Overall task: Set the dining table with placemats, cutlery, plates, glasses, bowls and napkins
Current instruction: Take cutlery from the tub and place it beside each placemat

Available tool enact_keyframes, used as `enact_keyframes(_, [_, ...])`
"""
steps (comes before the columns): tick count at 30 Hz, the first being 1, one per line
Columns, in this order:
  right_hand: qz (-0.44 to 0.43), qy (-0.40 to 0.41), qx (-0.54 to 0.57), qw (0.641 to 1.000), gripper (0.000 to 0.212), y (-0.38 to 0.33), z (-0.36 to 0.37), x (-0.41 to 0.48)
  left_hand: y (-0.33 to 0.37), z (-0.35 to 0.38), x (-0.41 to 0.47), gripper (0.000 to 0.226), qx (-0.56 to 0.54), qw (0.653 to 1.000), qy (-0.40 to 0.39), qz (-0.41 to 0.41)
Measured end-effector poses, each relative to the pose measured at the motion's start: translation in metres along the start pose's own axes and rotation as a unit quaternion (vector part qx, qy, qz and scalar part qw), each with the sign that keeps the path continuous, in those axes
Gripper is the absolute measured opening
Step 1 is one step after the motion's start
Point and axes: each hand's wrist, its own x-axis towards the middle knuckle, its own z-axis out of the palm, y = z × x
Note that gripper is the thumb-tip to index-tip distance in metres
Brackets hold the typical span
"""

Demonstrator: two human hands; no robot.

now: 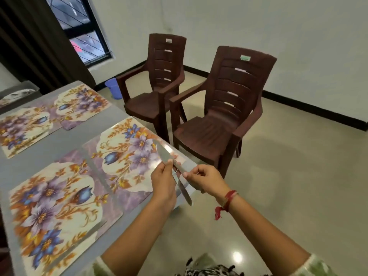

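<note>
Left hand and right hand both pinch cutlery — long axis pointing away, above the placemat's right edge

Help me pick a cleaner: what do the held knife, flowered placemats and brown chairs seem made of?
The silver table knife: probably polished stainless steel, mirror glare on the blade. The flowered rectangular placemats: likely glossy plastic or laminate, thin with a light sheen. The dark brown slatted armchairs: moulded plastic, semi-gloss, seat and arms formed in one piece.

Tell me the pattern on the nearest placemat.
The nearest placemat is floral: purple and blue flowers, orange leaves; head view.
</note>
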Motion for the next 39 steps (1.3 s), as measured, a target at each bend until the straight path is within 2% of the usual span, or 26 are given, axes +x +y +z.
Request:
enact_keyframes(2, [0.010,-0.038,0.003,0.999,0.031,0.001,-0.020,0.015,0.000,0.014,0.013,0.016,-0.020,1.000,0.013,0.000])
enact_keyframes(5, [0.019,-0.073,0.040,0.996,0.011,0.003,-0.048,0.048,-0.001,0.040,0.041,0.017,-0.057,0.998,0.023,-0.013])
enact_keyframes(7, [0.032,-0.084,0.074,0.993,0.010,-0.002,-0.066,0.078,-0.001,0.063,0.062,0.018,-0.094,0.995,0.029,-0.013])
enact_keyframes(13, [0.044,-0.006,0.210,0.977,0.007,-0.045,-0.107,0.183,0.019,0.122,0.138,0.016,-0.174,0.983,0.049,-0.020])
enact_keyframes(16, [0.040,0.015,0.266,0.963,0.006,-0.072,-0.112,0.235,0.034,0.136,0.172,0.018,-0.180,0.982,0.050,-0.006])
enact_keyframes(21, [0.057,-0.028,0.306,0.950,0.009,-0.100,-0.077,0.304,0.054,0.116,0.206,0.020,-0.224,0.965,0.133,0.007])
enact_keyframes(27, [0.090,-0.126,0.237,0.959,0.015,-0.115,-0.004,0.372,0.074,0.048,0.211,0.020,-0.274,0.913,0.293,0.068])
enact_keyframes(31, [0.095,-0.202,0.212,0.951,0.024,-0.132,0.060,0.416,0.083,0.009,0.218,0.022,-0.250,0.889,0.373,0.086])
enact_keyframes(33, [0.071,-0.226,0.197,0.951,0.025,-0.148,0.093,0.431,0.086,-0.001,0.221,0.025,-0.225,0.881,0.407,0.089])
enact_keyframes(36, [-0.031,-0.267,0.043,0.962,0.021,-0.166,0.142,0.451,0.091,-0.011,0.228,0.026,-0.245,0.849,0.459,0.092])
enact_keyframes(39, [-0.082,-0.331,-0.078,0.937,0.026,-0.166,0.192,0.471,0.092,-0.020,0.236,0.026,-0.255,0.829,0.492,0.080])
